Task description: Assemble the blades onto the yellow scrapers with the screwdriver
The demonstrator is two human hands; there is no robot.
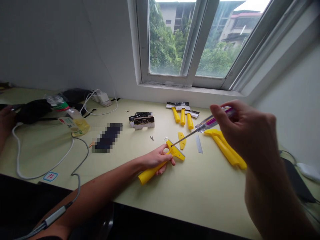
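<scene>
My left hand [160, 159] is closed around a yellow scraper [148, 175], near its wide head. In my right hand [238, 133] is a screwdriver [208, 122] with a clear and purple handle. Its tip meets the scraper head close to one end; whether it sits in a screw is too small to tell. Just beyond the head lie a loose yellow clamp plate [182, 140], a flat metal blade [198, 144] and small screws [152, 138]. More yellow scraper handles [225, 148] rest beside my right hand, partly hidden by it.
Three yellow scrapers in card sleeves [183, 116] lie near the window. Black and white card sleeves [143, 121] stand left of them. Farther left are a pixelated dark item [108, 138], a tilted bottle [75, 120] and white cables [17, 150]. Another person's hand [6, 120] shows at the left edge.
</scene>
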